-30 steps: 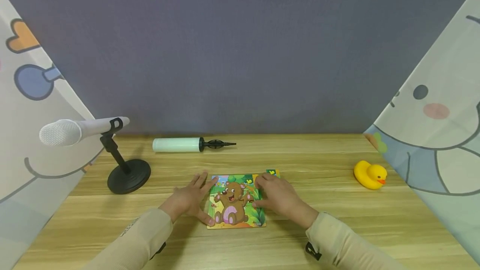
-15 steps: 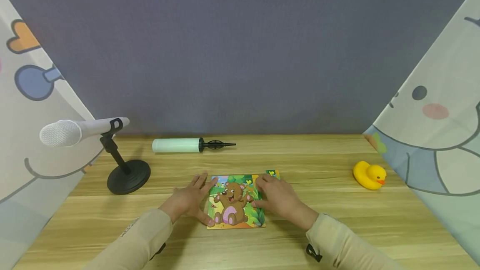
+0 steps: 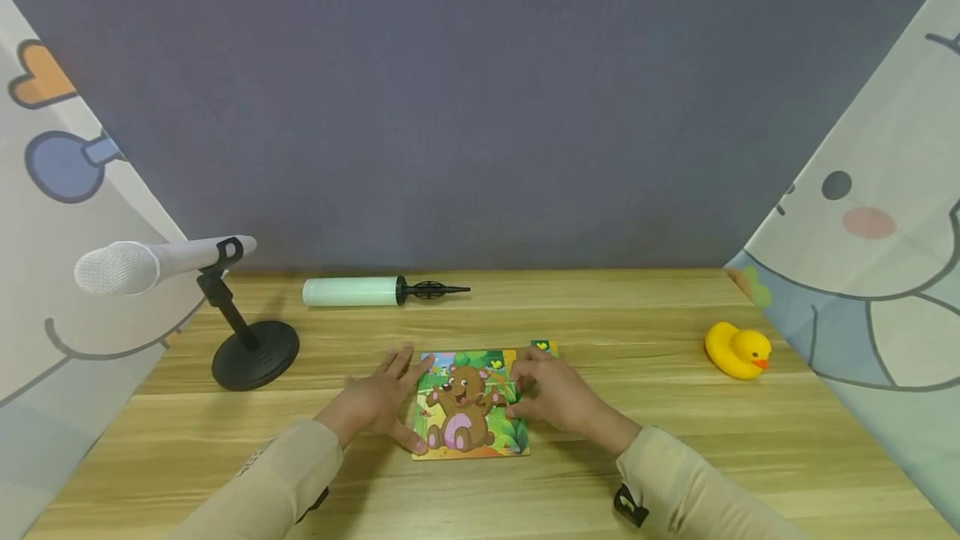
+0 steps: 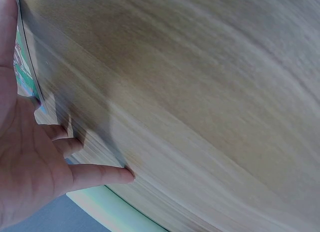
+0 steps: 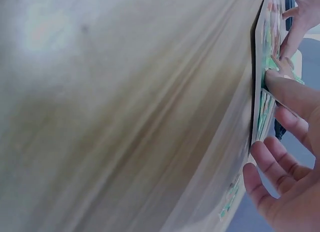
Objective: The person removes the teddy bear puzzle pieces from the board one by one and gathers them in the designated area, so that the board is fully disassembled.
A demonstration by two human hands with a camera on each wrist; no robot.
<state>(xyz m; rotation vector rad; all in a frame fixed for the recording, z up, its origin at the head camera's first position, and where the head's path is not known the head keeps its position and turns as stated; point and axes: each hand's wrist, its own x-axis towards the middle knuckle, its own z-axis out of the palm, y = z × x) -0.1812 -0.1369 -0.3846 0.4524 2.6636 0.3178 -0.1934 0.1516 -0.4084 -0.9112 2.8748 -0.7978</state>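
Note:
A bear jigsaw puzzle (image 3: 460, 419) lies flat on the wooden table, its picture facing up. My left hand (image 3: 375, 401) is spread along its left side, thumb at the lower-left corner and index finger at the upper-left; the left wrist view shows the outer fingers of that hand (image 4: 35, 162) stretched out. At the puzzle's right edge, my right hand (image 3: 555, 394) has its thumb and index finger bent over what looks like a puzzle piece, mostly hidden by the fingers. In the right wrist view, the right hand (image 5: 295, 162) has its other fingers loosely curled beside the board (image 5: 262, 56).
A small green-and-yellow printed corner (image 3: 545, 347) shows behind my right hand. At the back lies a pale hand pump (image 3: 352, 292) with a black nozzle. A white microphone (image 3: 120, 267) on a black stand (image 3: 255, 355) stands left, a yellow rubber duck (image 3: 737, 350) right.
The right hand's index finger and thumb have shifted slightly at the puzzle's right edge, the index now more bent. The left hand keeps its place.

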